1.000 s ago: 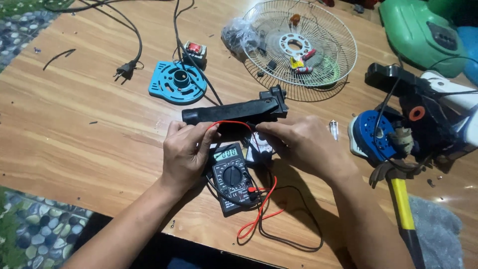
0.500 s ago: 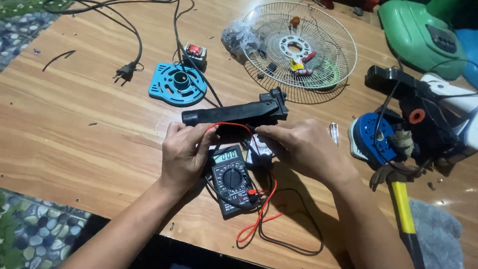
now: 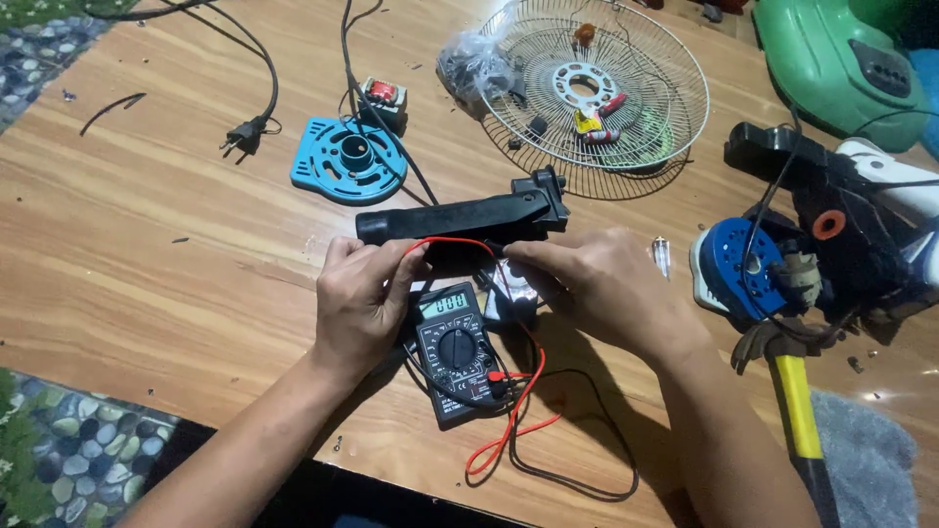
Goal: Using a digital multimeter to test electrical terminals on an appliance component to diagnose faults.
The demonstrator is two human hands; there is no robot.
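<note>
Both hands — the left hand [image 3: 360, 305] and right hand [image 3: 595, 286], close together with fingertips pinched on the red probe lead [image 3: 450, 242] — press against the long black housing [image 3: 460, 217] at twelve o'clock of the black multimeter [image 3: 455, 350], whose display faces up, readable.

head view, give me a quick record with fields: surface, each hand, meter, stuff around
surface: wooden table
left hand: left hand pinches the red wire by the black bar
right hand: right hand has its fingers on a small part beside the bar, mostly hidden
meter: black multimeter flat between the hands, display lit, red and black leads plugged in
far side: blue round plate, wire fan guard, plug
right side: blue motor part, yellow-handled hammer
</note>
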